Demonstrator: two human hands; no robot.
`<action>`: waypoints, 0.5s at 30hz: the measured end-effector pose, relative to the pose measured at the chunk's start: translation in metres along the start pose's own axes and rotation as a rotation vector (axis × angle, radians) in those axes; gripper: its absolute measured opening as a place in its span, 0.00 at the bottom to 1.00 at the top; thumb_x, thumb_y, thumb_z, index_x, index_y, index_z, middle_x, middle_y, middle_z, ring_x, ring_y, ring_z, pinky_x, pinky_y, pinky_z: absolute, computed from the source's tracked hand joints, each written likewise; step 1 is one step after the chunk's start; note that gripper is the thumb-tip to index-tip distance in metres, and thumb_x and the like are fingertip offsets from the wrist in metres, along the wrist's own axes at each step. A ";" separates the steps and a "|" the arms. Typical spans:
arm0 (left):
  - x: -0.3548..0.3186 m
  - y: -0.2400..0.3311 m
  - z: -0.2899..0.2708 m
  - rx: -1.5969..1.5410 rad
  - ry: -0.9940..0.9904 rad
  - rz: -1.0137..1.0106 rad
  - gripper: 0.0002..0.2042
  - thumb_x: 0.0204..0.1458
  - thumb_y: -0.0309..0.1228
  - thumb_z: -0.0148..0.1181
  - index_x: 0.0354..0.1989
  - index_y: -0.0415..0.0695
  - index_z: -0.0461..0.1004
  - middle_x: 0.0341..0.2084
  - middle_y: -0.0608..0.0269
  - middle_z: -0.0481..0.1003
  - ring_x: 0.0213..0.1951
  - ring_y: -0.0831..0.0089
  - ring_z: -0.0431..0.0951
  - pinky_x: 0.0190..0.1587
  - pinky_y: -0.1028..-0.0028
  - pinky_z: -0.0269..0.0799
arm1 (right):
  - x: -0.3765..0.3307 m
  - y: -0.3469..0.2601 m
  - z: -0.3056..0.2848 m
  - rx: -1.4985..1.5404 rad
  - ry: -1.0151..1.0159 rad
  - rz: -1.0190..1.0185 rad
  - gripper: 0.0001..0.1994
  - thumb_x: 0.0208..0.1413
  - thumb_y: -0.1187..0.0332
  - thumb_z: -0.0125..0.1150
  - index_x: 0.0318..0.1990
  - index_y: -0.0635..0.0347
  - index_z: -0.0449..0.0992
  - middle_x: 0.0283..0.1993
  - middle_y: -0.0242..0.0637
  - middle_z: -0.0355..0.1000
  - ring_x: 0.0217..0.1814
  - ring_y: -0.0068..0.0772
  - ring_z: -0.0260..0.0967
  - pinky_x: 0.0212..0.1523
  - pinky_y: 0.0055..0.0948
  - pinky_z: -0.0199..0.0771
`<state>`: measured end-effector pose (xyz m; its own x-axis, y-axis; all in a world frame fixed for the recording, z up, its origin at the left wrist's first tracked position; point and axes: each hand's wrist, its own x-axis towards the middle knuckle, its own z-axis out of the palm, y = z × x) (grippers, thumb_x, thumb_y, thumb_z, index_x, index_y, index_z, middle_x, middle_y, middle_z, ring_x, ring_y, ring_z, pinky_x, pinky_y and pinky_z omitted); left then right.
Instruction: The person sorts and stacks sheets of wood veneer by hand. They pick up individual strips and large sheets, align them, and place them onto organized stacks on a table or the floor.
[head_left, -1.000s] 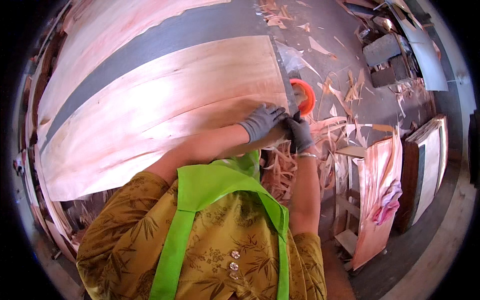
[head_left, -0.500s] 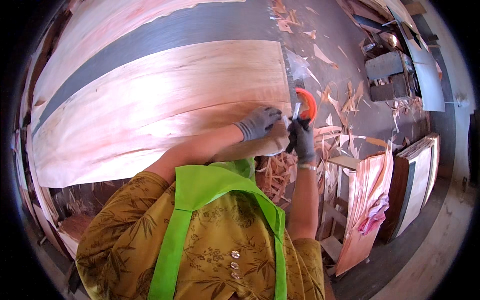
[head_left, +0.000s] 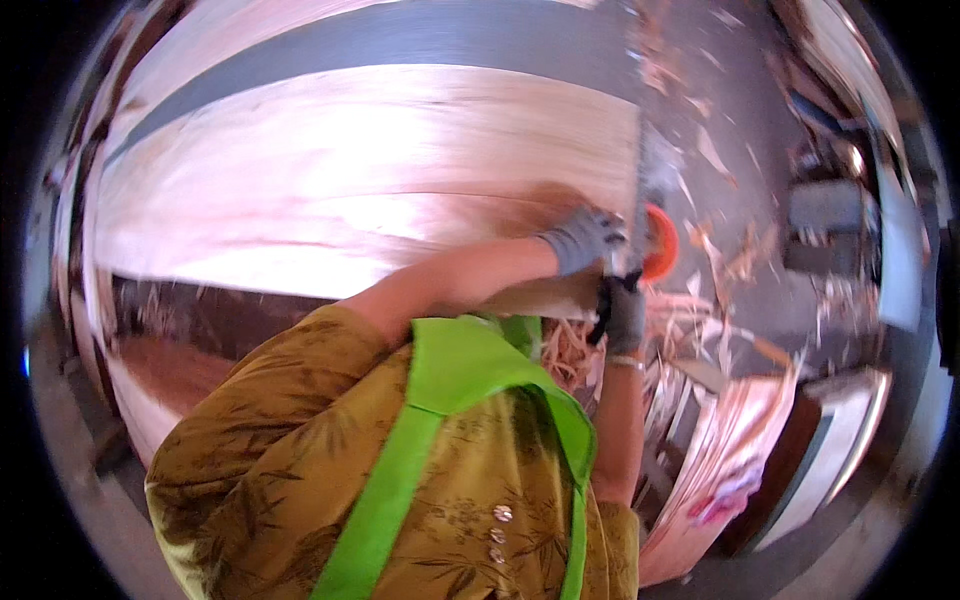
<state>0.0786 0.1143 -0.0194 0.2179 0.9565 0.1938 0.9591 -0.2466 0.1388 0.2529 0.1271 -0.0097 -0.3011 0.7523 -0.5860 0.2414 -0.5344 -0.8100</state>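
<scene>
Neither grip reads cleanly from where I stand. Gloved in grey knit, the left hand (head_left: 585, 240) lies near the right end of a wood veneer sheet (head_left: 400, 135), fingers bent, and I cannot tell whether they pinch anything. Close by at the near right corner, the right hand (head_left: 622, 312), its glove darker toward the fingers, is blurred too; whether it closes on the pale streak (head_left: 622, 259) between the two hands, I can't say. The sheet lies across the worktop (head_left: 440, 38), thin and faintly grained, with glare bleaching its middle and the left forearm covering part of its near edge. Beyond a smooth grey band, another veneer sheet runs out of view. Just past the right edge sits a round orange-red container (head_left: 662, 243), partly hidden, near a smear of clear plastic film (head_left: 660, 165). Curled wood shavings (head_left: 568, 352) heap below the hands, partly behind the bright green apron (head_left: 450, 365) over a mustard, leaf-patterned top (head_left: 470, 490). To the right, a veneer stack (head_left: 735, 440) leans, layered and wavy-edged, carrying a crumpled pinkish cloth (head_left: 728, 495). Farther out, a grey block (head_left: 828, 208) stands beside a curving pale panel (head_left: 898, 250).
</scene>
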 end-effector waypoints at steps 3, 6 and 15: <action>0.004 0.004 -0.015 -0.174 0.043 -0.058 0.13 0.50 0.33 0.46 0.41 0.53 0.75 0.49 0.63 0.69 0.49 0.63 0.70 0.47 0.62 0.68 | -0.026 0.029 0.022 0.087 -0.090 -0.032 0.05 0.53 0.67 0.55 0.28 0.56 0.72 0.18 0.24 0.63 0.15 0.17 0.56 0.15 0.18 0.53; -0.008 -0.009 -0.020 -0.279 -0.038 -0.046 0.17 0.49 0.32 0.49 0.49 0.57 0.71 0.53 0.60 0.65 0.51 0.62 0.69 0.48 0.61 0.68 | -0.026 0.040 0.018 -0.099 -0.225 0.025 0.09 0.54 0.68 0.56 0.40 0.61 0.73 0.24 0.25 0.66 0.20 0.16 0.57 0.20 0.17 0.57; -0.313 -0.008 -0.122 0.140 -0.279 -0.532 0.25 0.53 0.43 0.49 0.60 0.54 0.60 0.64 0.55 0.52 0.65 0.56 0.49 0.65 0.53 0.43 | -0.012 0.046 0.023 -0.033 -0.318 0.012 0.12 0.55 0.74 0.53 0.47 0.64 0.72 0.30 0.30 0.71 0.25 0.20 0.65 0.25 0.19 0.64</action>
<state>-0.0195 -0.2020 0.0368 -0.2759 0.9523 -0.1307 0.9599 0.2801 0.0148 0.2466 0.0842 -0.0407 -0.5699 0.5855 -0.5765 0.2747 -0.5255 -0.8052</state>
